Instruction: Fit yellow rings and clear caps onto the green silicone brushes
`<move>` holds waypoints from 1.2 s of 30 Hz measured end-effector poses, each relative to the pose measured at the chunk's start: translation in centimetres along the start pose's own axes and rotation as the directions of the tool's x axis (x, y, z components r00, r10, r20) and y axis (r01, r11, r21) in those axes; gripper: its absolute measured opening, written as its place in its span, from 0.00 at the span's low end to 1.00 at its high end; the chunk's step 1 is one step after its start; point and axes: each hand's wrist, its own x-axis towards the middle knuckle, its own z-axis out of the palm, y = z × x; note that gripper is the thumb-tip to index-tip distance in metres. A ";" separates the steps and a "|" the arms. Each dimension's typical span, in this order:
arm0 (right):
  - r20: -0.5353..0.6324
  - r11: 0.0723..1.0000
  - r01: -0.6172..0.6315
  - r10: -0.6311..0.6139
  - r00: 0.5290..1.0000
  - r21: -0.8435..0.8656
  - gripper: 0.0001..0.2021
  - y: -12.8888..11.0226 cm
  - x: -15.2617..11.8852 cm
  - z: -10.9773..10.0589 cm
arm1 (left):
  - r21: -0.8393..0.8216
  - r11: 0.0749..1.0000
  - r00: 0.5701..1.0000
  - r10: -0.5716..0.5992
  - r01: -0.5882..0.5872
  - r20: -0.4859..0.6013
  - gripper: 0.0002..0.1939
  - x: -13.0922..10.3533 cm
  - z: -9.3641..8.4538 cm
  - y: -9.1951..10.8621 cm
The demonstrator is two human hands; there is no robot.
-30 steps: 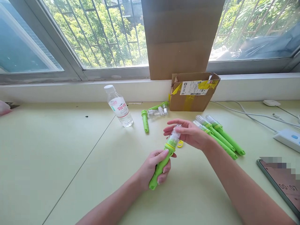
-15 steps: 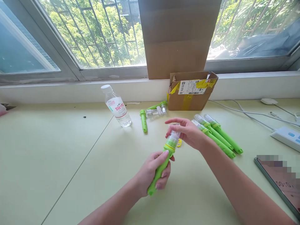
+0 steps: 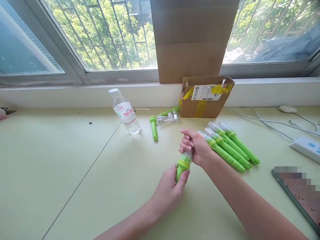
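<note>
L hand [image 3: 168, 190] closed round green handle of tube [image 3: 184, 162], thumb along near side. R hand [image 3: 196, 148] wrapped round tube's clear top, fingers curled, index partly extended. Tube held betw. both hands, tilted, top end away from wearer, above counter [image 3: 105, 193]; yellow ring visible betw. grips. Just R of R hand: 4 green tubes w/ clear tops [image 3: 231, 149], lying side by side, diag. Farther back, approx. ctr: loose green handle [image 3: 153, 129], clear parts [image 3: 163, 120] beside it. Bottle [image 3: 128, 116] upright to L; open cardboard box [image 3: 190, 109] behind; phone [image 3: 295, 200] lower R.
</note>
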 end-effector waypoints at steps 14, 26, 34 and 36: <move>0.167 0.990 0.039 -0.061 0.984 0.133 0.23 -0.4 -0.4 0.1 | -0.097 0.992 0.975 -0.062 0.084 0.214 0.18 -0.2 -1.0 0.9; 0.517 0.977 -0.010 -0.103 0.850 0.211 0.20 -0.9 -1.0 -0.4 | -0.350 0.882 0.830 -0.079 0.316 0.552 0.17 -0.1 -2.4 1.5; 0.124 0.975 0.046 -0.074 0.990 0.219 0.20 0.3 -0.5 0.5 | 0.132 0.988 0.996 0.088 -0.085 -0.014 0.17 -0.3 -0.7 0.7; 0.027 0.987 0.053 -0.058 0.998 0.154 0.19 0.4 -0.5 0.7 | 0.239 0.954 0.971 0.213 -0.183 -0.106 0.16 -0.1 -0.6 0.5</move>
